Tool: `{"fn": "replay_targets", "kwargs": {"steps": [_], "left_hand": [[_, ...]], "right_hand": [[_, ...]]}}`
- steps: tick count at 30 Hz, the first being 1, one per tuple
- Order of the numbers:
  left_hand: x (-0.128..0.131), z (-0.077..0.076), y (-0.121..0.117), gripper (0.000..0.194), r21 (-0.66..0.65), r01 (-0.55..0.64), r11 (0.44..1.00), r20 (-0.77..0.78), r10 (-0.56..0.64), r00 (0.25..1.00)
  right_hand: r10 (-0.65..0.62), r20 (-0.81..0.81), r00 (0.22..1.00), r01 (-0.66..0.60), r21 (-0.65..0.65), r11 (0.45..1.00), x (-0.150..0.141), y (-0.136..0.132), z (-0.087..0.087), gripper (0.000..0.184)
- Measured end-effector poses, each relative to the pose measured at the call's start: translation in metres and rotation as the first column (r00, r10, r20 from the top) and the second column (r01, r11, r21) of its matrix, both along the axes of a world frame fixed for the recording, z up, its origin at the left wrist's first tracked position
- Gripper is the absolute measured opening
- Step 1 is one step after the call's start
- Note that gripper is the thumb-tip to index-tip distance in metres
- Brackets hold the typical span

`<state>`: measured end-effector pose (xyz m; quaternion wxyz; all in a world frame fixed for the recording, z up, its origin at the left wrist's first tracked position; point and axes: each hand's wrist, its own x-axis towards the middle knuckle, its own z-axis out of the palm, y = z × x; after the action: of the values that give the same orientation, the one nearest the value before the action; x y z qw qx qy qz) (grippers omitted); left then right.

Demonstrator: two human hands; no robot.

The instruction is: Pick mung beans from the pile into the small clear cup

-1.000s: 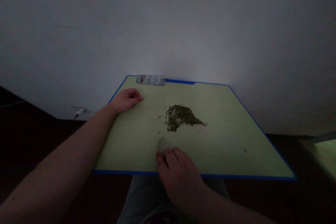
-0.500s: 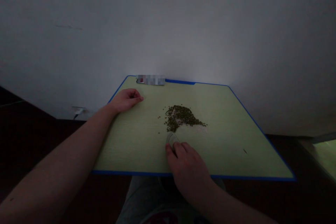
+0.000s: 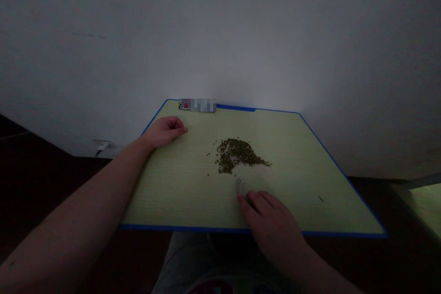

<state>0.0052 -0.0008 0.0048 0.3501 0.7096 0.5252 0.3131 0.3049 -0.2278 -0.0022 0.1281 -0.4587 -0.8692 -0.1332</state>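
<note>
My right hand grips a clear, rounded plate with curved markings, which looks like a protractor, near the front of the table. Its curved edge points away from me, just short of a pile of small green beans, likely mung beans. A thin patch of pale pinkish grains shows at the pile's right front; some pale bits also lie among the beans. My left hand rests at the table's left side, fingers loosely curled in, with nothing visible in the shadowed hollow.
The pale yellow-green table has a blue rim and stands against a grey wall. A blurred-out flat item lies at its back left edge. A small dark sliver lies at right. A plug sits low on the wall.
My right hand has moved to the right with the protractor, along the front of the bean pile. One bean now lies apart near its edge. My left hand has stayed put.
</note>
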Motion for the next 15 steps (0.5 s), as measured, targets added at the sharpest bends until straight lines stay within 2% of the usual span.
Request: {"fn": "replay_targets", "kwargs": {"steps": [3,5,8,11,15], "left_hand": [[-0.001,-0.001,0.001,0.026,0.012,-0.003,1.0,-0.019,0.003,1.0],[-0.002,-0.002,0.001,0.026,0.014,-0.005,1.0,-0.027,0.005,1.0],[-0.003,-0.004,0.003,0.025,0.003,-0.009,1.0,-0.034,0.01,0.999],[-0.002,-0.004,0.004,0.025,-0.003,-0.004,1.0,-0.023,0.004,1.0],[-0.001,-0.002,0.002,0.025,0.013,-0.015,1.0,-0.037,0.016,0.999]], "right_hand": [[0.02,-0.003,1.0,-0.02,0.023,1.0,0.023,0.009,-0.001,0.037],[0.053,-0.084,0.995,-0.049,0.045,0.998,0.038,0.016,0.0,0.032],[0.026,-0.276,0.961,-0.002,0.084,0.996,0.053,0.023,0.004,0.026],[0.027,-0.355,0.935,0.014,0.114,0.993,0.056,0.025,0.006,0.022],[0.124,-0.301,0.946,-0.101,0.091,0.991,0.045,0.026,0.005,0.024]]}}
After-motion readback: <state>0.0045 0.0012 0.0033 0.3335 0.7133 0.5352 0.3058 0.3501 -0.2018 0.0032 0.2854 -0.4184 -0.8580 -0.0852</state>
